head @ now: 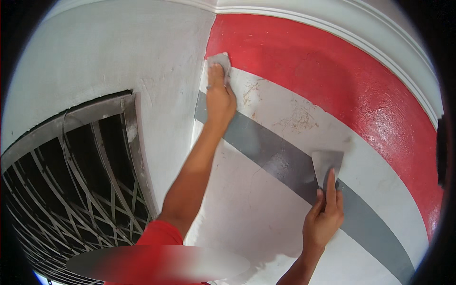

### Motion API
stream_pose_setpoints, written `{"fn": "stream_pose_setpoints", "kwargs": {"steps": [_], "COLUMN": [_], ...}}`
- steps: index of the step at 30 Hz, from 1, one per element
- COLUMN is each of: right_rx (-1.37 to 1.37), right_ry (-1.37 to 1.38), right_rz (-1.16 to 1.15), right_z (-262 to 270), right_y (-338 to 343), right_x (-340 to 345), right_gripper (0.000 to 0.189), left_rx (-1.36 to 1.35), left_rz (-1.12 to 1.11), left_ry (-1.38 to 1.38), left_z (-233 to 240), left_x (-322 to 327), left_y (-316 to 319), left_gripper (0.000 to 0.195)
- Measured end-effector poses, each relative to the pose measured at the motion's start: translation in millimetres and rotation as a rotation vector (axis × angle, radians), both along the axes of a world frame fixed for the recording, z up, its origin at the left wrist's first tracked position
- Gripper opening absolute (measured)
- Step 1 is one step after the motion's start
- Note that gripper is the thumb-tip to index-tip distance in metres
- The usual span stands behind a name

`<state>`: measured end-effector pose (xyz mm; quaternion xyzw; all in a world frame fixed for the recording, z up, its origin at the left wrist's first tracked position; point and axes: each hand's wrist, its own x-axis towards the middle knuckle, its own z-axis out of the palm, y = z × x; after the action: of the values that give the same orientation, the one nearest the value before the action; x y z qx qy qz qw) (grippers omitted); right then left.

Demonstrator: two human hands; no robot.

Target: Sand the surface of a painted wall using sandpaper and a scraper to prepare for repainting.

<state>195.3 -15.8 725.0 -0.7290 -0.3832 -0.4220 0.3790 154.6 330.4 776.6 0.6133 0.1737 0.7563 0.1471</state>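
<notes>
My left hand [221, 101] is raised to the wall corner. It holds a flat grey scraper [224, 58] against the painted wall, where the red band [285, 53] meets the white band [359, 142]; its handle is hidden by my fingers. Lower and to the right, my right hand [326, 217] grips a putty knife [328, 160] with a broad, flaring blade. One finger lies along that blade, which overlaps the white band and the dark grey stripe [263, 139]. Between the two hands, the white band has scuffed, brownish rough patches [301, 119].
A metal folding lattice gate [103, 156] fills a framed opening at left, with a thin cable [64, 139] hanging over it. White cornice moulding [302, 19] runs along the top. A dark object [441, 153] shows at the right edge. A blurred oval [156, 263] covers the bottom.
</notes>
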Motion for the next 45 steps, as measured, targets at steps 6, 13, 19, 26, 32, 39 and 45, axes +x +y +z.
{"fn": "stream_pose_setpoints", "kwargs": {"steps": [6, 13, 19, 26, 32, 39, 45], "right_rx": [0.142, 0.157, 0.268, 0.196, 0.184, 0.336, 0.331], "right_ry": [-0.005, 0.376, 0.441, 0.306, 0.378, 0.435, 0.429], "right_rz": [0.059, 0.199, 0.203, 0.221, 0.225, 0.206, 0.17], "right_z": [-26, -31, -36, -50, -45, -39, -41], "right_y": [-17, -36, -41, -45, -48, -67, -64], "right_x": [15, 1, 3, 14, 10, 2, 7], "right_gripper": [0.05, 0.05, 0.052, 0.053, 0.055, 0.051, 0.051], "left_rx": [0.515, 0.06, 0.392, -0.059, 0.463, 0.028, 0.525], "left_rz": [0.014, 0.17, -0.129, -0.09, -0.068, 0.15, -0.142], "left_ry": [0.145, -0.058, 0.07, 0.099, 0.164, 0.041, 0.096], "left_z": [-16, 8, -21, 19, -16, 3, -19], "left_x": [31, 2, 40, 2, 47, -15, 58], "left_y": [-95, 17, -110, -8, -148, 19, -167], "left_gripper": [0.057, 0.04, 0.058, 0.048, 0.048, 0.047, 0.049]}}
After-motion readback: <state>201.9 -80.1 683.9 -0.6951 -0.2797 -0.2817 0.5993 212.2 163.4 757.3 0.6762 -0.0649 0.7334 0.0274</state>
